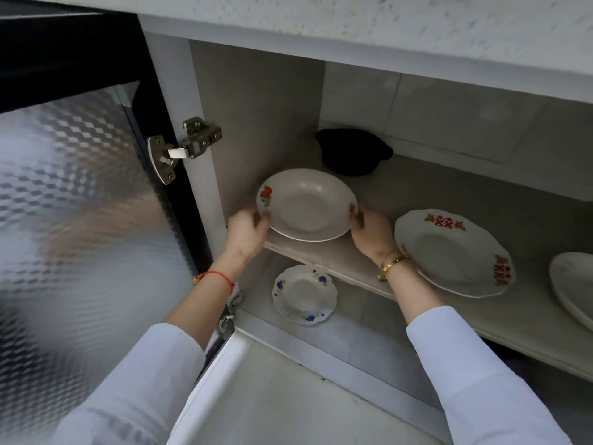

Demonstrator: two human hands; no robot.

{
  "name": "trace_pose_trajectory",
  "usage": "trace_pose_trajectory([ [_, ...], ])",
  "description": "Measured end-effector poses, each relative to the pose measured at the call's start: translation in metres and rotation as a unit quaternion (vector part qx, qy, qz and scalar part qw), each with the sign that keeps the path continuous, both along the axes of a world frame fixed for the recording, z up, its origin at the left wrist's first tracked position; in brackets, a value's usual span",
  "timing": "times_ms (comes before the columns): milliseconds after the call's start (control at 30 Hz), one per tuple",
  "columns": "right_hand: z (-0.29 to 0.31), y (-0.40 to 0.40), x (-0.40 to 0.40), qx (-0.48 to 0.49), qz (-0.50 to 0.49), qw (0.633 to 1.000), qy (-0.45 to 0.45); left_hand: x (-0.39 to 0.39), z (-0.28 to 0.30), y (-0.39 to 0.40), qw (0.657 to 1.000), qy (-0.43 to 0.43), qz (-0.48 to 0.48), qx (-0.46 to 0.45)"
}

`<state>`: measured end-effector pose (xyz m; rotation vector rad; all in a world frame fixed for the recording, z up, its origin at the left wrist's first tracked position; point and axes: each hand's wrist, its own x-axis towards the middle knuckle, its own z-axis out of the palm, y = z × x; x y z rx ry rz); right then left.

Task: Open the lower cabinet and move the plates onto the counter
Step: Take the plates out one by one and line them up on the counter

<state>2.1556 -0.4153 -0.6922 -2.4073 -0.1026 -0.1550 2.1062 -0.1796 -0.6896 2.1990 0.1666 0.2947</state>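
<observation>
From the head camera, the lower cabinet stands open, its black-framed door with patterned frosted glass (64,194) swung out to the left on a metal hinge (184,146). Inside, a pale marbled shelf (337,255) divides the space.

At the shelf's left front, a round white ceramic plate with a small orange-red flower on its rim (306,205) is gripped from both sides. The left hand (245,232) curls over its left edge just below the flower, thumb on top of the rim; the right hand (370,229) closes on the right edge, fingers wrapped over the rim. The plate is tilted, its far edge raised and its hollow facing up toward the camera; its near edge sits at the shelf's front lip, and whether it touches the shelf cannot be told. It reads as an oval stretched left to right.

The left wrist wears a red string bracelet (216,277), the right a gold bangle (393,264); both arms are in white sleeves (475,374).

To the right on the same shelf lies a larger white scalloped plate with red and gold emblems (449,255), flat and face up, with another white plate (574,284) cut off by the frame's right edge beyond it. Behind, a black pot (351,150) sits at the back of the shelf. On the cabinet floor below rests a small white scalloped plate with blue flowers (303,293), face up. The speckled white counter (385,14) overhangs the cabinet.
</observation>
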Motion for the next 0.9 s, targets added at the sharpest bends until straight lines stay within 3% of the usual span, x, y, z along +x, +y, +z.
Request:
trace_pose_trajectory([
  [267, 0.008, 0.002, -0.106, 0.037, 0.006, 0.998, -0.045, -0.108, 0.003, 0.001, 0.995, -0.094, 0.026, 0.008],
  [900, 0.014, -0.008, -0.355, 0.124, 0.044, 0.988, -0.076, -0.363, 0.007, -0.016, 0.994, -0.086, 0.028, -0.064],
])
